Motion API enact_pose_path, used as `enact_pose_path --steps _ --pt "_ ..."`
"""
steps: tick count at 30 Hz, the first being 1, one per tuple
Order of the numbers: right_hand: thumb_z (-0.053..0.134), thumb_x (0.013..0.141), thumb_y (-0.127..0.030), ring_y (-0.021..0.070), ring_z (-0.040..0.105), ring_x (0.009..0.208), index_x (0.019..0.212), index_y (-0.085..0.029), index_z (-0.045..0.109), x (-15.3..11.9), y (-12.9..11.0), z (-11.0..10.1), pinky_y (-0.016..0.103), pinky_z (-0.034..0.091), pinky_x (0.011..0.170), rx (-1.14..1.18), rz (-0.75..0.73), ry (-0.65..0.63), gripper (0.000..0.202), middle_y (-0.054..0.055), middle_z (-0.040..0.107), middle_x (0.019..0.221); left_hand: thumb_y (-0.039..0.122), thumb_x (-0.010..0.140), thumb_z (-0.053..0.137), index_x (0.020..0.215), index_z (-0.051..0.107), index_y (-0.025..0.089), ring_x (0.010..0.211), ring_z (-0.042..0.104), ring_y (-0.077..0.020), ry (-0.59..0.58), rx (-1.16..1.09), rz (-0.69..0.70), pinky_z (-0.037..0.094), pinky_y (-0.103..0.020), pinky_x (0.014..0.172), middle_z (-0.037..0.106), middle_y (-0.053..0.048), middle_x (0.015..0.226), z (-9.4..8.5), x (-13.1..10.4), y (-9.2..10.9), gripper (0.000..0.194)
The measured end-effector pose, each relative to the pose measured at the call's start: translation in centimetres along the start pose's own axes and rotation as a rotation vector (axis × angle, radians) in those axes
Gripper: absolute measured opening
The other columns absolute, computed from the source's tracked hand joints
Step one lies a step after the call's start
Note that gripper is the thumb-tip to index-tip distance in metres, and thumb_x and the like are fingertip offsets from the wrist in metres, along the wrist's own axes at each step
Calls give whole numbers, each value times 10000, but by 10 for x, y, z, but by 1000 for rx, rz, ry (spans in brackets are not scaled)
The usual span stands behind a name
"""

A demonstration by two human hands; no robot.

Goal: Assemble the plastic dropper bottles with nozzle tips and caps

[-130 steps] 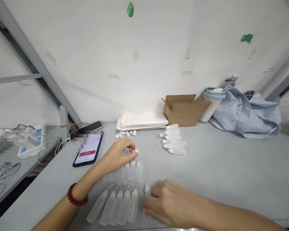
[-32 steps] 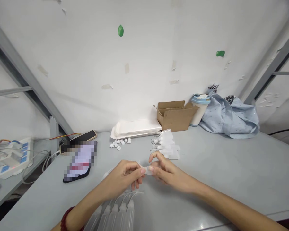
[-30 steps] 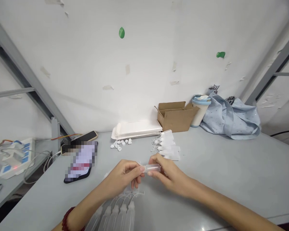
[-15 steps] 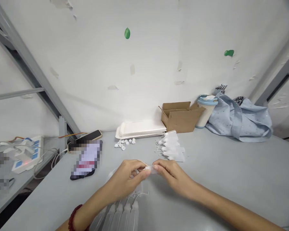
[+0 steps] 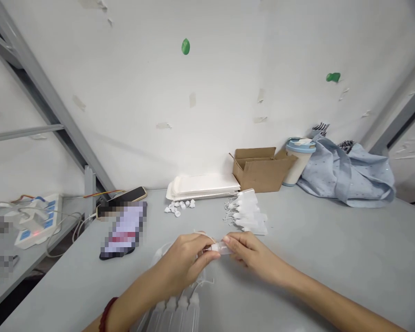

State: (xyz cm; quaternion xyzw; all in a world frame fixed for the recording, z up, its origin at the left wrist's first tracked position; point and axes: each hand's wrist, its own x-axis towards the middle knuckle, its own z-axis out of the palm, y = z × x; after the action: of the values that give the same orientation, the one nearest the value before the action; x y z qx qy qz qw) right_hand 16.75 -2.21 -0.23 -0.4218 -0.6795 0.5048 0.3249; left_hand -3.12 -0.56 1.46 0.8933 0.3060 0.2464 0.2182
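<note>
A small translucent bottle with a white cap (image 5: 224, 248) is held level between both hands above the grey table. My left hand (image 5: 190, 260) pinches its white cap end, where a thin white string shows. Around the body of the same bottle, my right hand (image 5: 251, 253) has its thumb and fingers closed. Below my left forearm stand several larger clear bottles (image 5: 174, 316) with white tops and strings, partly hidden by the arm. Beyond the hands lies a group of small white bottles (image 5: 249, 210) with strings.
Small white caps (image 5: 177, 213) lie before a stack of white envelopes (image 5: 204, 185). An open cardboard box (image 5: 263, 173), a lidded cup (image 5: 297, 161) and a blue cloth bag (image 5: 352, 177) stand along the wall. Phones (image 5: 124, 235) and a power strip (image 5: 41, 221) are at the left.
Both hands have shifted slightly down and right with the bottle. More of the bottle's cap end and body shows between the fingers.
</note>
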Motion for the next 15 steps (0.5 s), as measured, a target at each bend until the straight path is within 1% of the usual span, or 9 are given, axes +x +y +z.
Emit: enact_pose_path --steps 2,5,7,8,10,13,15 --pt "338 939 -537 88 249 496 612 -202 332 0 0 0 240 233 487 -58 -47 16 468 -67 263 547 299 923 455 721 599 160 589 516 -126 -56 -34 -104 390 -214 570 591 -9 639 -5 3 5 284" --pt "329 959 -481 99 303 534 662 -185 428 -2 -4 0 248 259 525 -192 -129 38 431 -50 325 578 323 928 418 639 577 157 564 528 -119 -124 -127 -239 379 -201 534 584 -3 592 -8 5 10 369" --pt "323 962 -469 102 318 546 684 -179 461 -3 -7 0 250 267 536 -217 -135 37 425 -45 341 589 322 918 433 617 564 155 560 537 -119 -140 -182 -285 380 -197 529 586 -3 581 -7 5 10 368" --pt "323 960 -475 100 312 543 674 -179 453 -3 -7 0 249 265 532 -207 -122 36 432 -47 334 585 316 912 447 608 557 155 558 536 -117 -139 -193 -284 382 -198 537 585 -1 575 -6 5 10 361" --pt "337 946 -510 93 280 526 635 -185 399 -3 -6 0 244 249 507 -152 -81 36 454 -55 300 571 295 910 463 593 540 157 553 515 -114 -112 -160 -224 375 -206 556 568 4 563 -3 3 6 354" --pt "372 906 -587 81 243 493 605 -200 322 -1 -2 0 234 220 460 -16 -1 9 493 -66 268 551 263 925 451 609 530 158 541 450 -116 -31 -16 -50 338 -230 548 526 0 567 2 1 0 342" --pt "395 875 -630 73 227 465 604 -207 305 1 0 -1 224 208 427 89 71 -28 510 -75 254 539 242 939 428 651 545 155 560 437 -127 16 59 60 332 -242 550 521 -13 591 4 0 -3 323"
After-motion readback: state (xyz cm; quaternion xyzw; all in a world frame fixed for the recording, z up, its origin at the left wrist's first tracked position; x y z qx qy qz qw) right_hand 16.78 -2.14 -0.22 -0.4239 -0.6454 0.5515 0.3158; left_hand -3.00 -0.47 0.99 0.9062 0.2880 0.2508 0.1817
